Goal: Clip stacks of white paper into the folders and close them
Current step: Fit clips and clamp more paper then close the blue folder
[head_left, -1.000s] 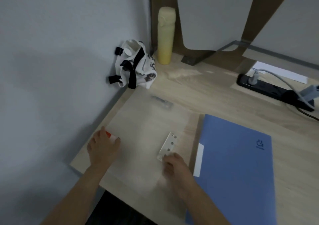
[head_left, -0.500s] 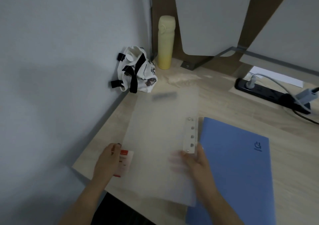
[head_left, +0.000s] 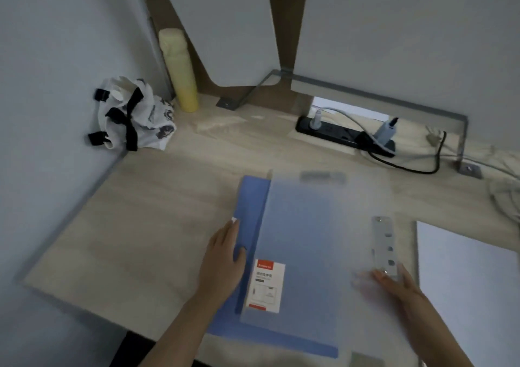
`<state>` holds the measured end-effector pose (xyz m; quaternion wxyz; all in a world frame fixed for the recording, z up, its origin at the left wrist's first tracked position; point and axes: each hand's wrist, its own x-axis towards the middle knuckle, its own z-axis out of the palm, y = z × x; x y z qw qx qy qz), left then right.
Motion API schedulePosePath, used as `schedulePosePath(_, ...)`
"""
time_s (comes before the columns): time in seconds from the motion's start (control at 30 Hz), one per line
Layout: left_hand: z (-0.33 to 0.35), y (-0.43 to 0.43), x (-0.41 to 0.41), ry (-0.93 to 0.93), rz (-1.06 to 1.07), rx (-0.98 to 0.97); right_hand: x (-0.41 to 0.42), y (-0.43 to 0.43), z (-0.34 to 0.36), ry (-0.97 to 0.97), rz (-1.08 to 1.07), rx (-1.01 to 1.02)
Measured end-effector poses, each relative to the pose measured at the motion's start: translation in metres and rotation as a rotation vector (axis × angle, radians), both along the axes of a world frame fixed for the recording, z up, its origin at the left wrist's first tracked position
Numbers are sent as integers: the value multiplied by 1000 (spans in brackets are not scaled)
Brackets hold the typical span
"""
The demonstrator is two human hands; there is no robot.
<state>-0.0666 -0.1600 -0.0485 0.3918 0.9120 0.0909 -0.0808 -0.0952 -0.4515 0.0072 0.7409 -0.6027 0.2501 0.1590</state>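
A frosted translucent plastic folder lies over a blue folder on the pale wooden counter. The left hand grips its near left edge; the right hand pinches its right edge beside the metal clip. White paper lies right.

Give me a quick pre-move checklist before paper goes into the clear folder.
1. Clear folder under control: ok; left hand is at its left edge, right hand at the metal clip.
2. Folder on bare desk: not ok; it lies over the blue folder.
3. Clear folder opened flat: cannot tell, image is blurred.
4. Clip open: cannot tell.
5. White paper within reach: ok, it lies just right of the right hand.
6. Paper in hand: not ok, neither hand holds any.
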Motion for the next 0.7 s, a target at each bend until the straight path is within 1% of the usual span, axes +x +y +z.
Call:
schedulePosePath(0.07, -9, -29, -4, -58, -151, 141, -9, -30, -1, 9, -20, -24)
schedulePosePath(0.13, -16, -56, -8, 8, -281, 205, -15, -55, -1, -4, -46, -60)
schedulePosePath(0.23, -29, -90, -12, 36, -418, 400, -22, -85, -2, -20, -68, -82)
schedulePosePath(0.3, -30, -109, -11, 119, -423, 485, -27, -104, -6, -13, -79, -85)
schedulePosePath(0.37, -26, -128, -10, 169, -435, 511, -33, -121, -11, 1, -81, -106)
schedulePosePath(0.4, -25, -136, -9, 155, -454, 533, -36, -128, -11, 8, -82, -117)
schedulePosePath(0.47, -31, -148, -8, 219, -397, 542, -40, -140, -12, 18, -90, -128)
schedulePosePath(0.53, -33, -155, -8, 212, -372, 569, -45, -152, -15, 19, -97, -136)
schedulePosePath(0.6, -35, -159, -7, 226, -349, 556, -47, -159, -19, 23, -99, -121)
schedulePosePath(0.7, -43, -159, -8, 262, -342, 586, -46, -159, -22, 35, -66, -118)
